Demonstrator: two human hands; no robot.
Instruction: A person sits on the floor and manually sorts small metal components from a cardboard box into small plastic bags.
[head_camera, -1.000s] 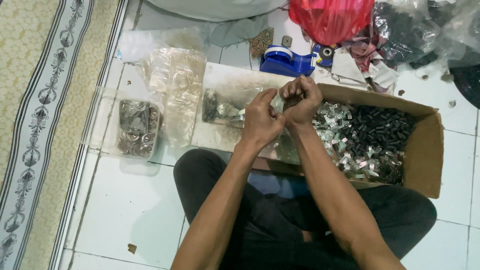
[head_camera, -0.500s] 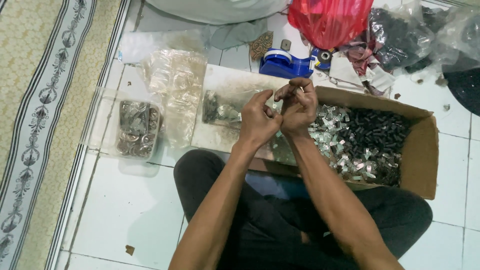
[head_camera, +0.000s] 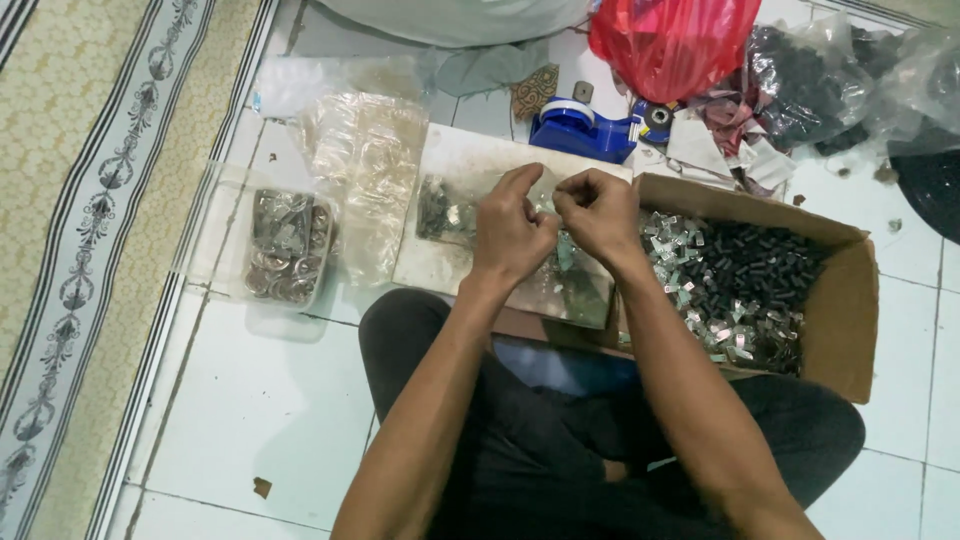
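On the white tiled floor (head_camera: 250, 420), a person sits cross-legged with both hands brought together over a pale board (head_camera: 450, 160) that lies across the open flap of a cardboard box (head_camera: 850, 330). The left hand (head_camera: 512, 232) and the right hand (head_camera: 598, 212) are both pinched narrow, fingertips almost touching, and seem to grip a small piece between them, though it is too small and too covered by the fingers to make out. Compared with a second ago the hands have dropped from a raised position above the box edge to just over the board, and the knuckles have turned from tightly interlocked to a finer fingertip pinch; I judge that the work on the small piece has moved from a firm press to a closer, more careful handling. Inside the box lies a heap of small silvery clips and dark cylindrical parts (head_camera: 740, 280), just right of the right hand. A little pile of similar silvery bits (head_camera: 440, 210) rests on the board beside the left hand. Farther left stands a clear plastic tub of metal rings (head_camera: 285, 250), next to crumpled clear bags (head_camera: 365, 170). Beyond the board sit a blue tape dispenser (head_camera: 580, 128) and a red plastic bag (head_camera: 675, 40)
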